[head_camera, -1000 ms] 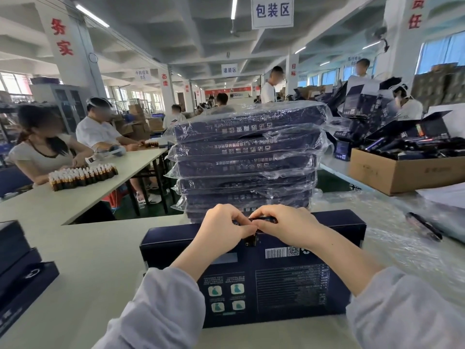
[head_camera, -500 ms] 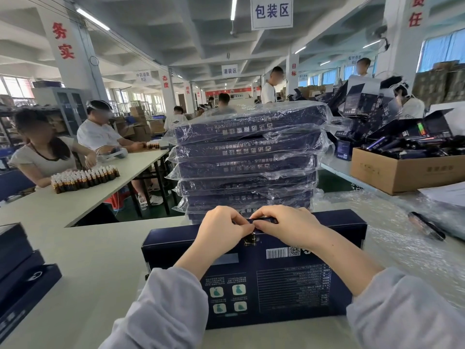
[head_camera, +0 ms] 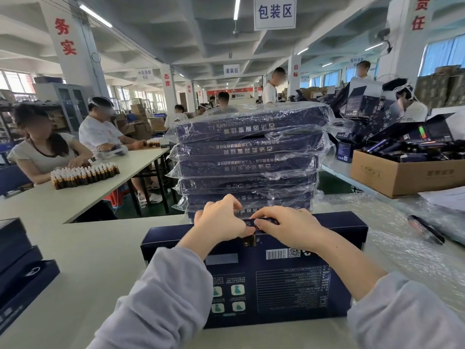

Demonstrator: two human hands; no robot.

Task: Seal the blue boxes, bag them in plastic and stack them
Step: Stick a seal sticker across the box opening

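**1. Blue box**. Lies flat on the worktop directly before the person. Printed back panel up, barcode near the far edge. Not yet bagged.

**2. Seal sticker**. Small, dark with gold, at the middle of the box's far edge. Its lower end sits on the top panel; the rest goes under the fingers and cannot be traced.

**3. Left hand** **and right hand**. Side by side on the far edge. Fingers are curled, tips meeting at the sticker and pinching it against the edge. How they lie on the far face cannot be told.

*Step in hand, by judgement:* sealing.
- Keep the sticker centred over the flap seam.
- Rub outward from the fold so no corner lifts.
- Bear down enough that the box does not slide toward the stack.

**4. Dark boxes**. At the left edge of the worktop, well apart from the hands.

**5. Clear plastic**. Spread on the worktop right of the box, probably the bags for the next step. A dark pen-like object lies on it.

**6. Stack of bagged boxes**. Just behind the box, several high, each wrapped in film. Likely destination once this one is bagged.

**7. Cardboard carton**. Far right, filled with dark packages.

**8. Amber vials**. In rows on the neighbouring table at left, where other workers sit.
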